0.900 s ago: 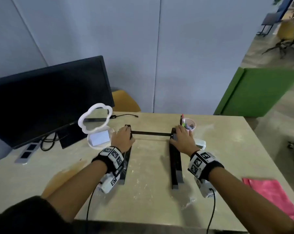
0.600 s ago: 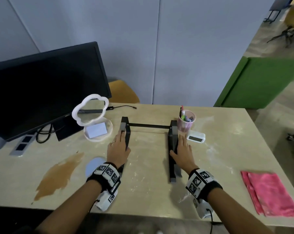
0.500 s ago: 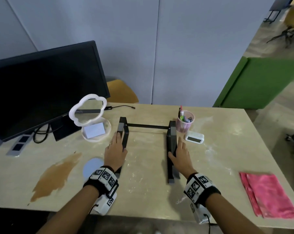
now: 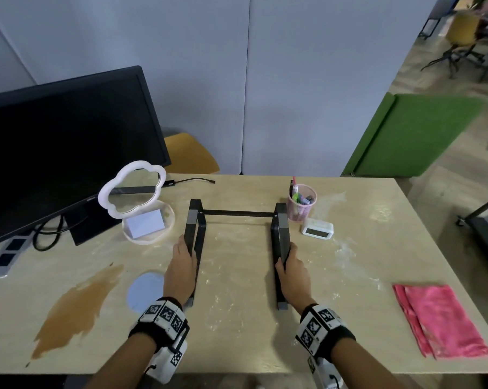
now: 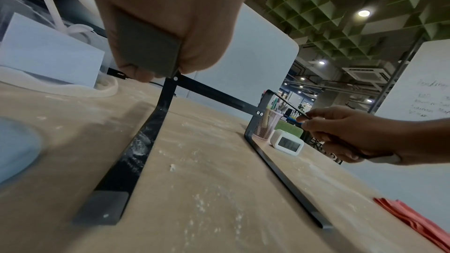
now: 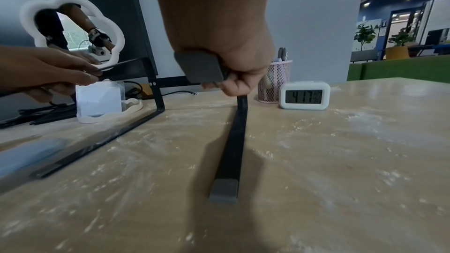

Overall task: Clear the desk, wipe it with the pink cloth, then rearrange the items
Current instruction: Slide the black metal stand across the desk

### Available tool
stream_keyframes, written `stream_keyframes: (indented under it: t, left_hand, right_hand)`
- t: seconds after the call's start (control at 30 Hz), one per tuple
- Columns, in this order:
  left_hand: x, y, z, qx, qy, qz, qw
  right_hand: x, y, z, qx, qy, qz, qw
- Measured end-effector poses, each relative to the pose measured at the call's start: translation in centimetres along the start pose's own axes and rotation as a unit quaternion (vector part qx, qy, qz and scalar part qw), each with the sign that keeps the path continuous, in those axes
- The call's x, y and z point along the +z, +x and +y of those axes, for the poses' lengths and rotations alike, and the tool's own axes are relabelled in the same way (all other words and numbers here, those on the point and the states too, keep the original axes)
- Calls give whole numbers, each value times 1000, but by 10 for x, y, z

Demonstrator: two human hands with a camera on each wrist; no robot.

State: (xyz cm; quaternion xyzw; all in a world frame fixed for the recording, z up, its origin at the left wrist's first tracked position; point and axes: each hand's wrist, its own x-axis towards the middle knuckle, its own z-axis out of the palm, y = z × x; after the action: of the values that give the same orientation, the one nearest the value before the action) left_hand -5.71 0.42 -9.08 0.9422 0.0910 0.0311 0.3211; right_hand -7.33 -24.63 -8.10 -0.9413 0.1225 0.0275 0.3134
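Note:
A black metal stand [image 4: 237,213] sits mid-desk, two long side arms joined by a crossbar at the back. My left hand [image 4: 184,255] grips the left upper arm; in the left wrist view the fingers [image 5: 136,72] curl under its grey pad. My right hand [image 4: 287,261] grips the right upper arm [image 6: 199,68] the same way. The stand's feet [image 6: 224,189] lie on the desk. The folded pink cloth [image 4: 439,318] lies at the desk's front right, away from both hands. White dust speckles the desk [image 4: 237,346].
A pink mesh pen cup [image 4: 301,202] and white digital clock [image 4: 317,228] stand just right of the stand. Left of it are a cloud-shaped mirror [image 4: 132,189], a blue coaster [image 4: 144,287] and a brown spill [image 4: 74,310]. A black monitor [image 4: 63,136] fills the back left.
Both hands have slid back toward me along the stand's arms, from near the crossbar to mid-length, and now wrap the upper arms. The stand has stayed in place.

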Motion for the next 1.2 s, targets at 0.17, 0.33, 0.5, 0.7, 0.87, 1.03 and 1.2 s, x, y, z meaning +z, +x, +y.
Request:
stream_keyframes:
  t: [0.17, 0.33, 0.5, 0.7, 0.87, 1.03, 1.2]
  left_hand:
    - [-4, -2, 5, 0, -12, 4, 1000]
    - [-10, -2, 10, 3, -21, 11, 1000]
    - [-19, 1, 26, 14, -17, 34, 999]
    - [-34, 18, 64, 38, -7, 67, 997]
    - [-46, 32, 122, 43, 14, 78, 996]
    - [-37, 46, 185, 62, 6, 75, 995]
    - [-19, 46, 253, 85, 1, 65, 994]
  right_hand:
    - [-3, 2, -2, -4, 5, -3, 1000]
    - [-9, 4, -4, -11, -6, -8, 1000]
    - [-23, 12, -10, -34, 3, -1, 999]
    - [-63, 36, -20, -65, 44, 9, 997]
    - [-113, 61, -20, -103, 50, 30, 993]
    - [-165, 87, 0, -102, 77, 64, 990]
    - [-221, 105, 35, -98, 74, 73, 990]
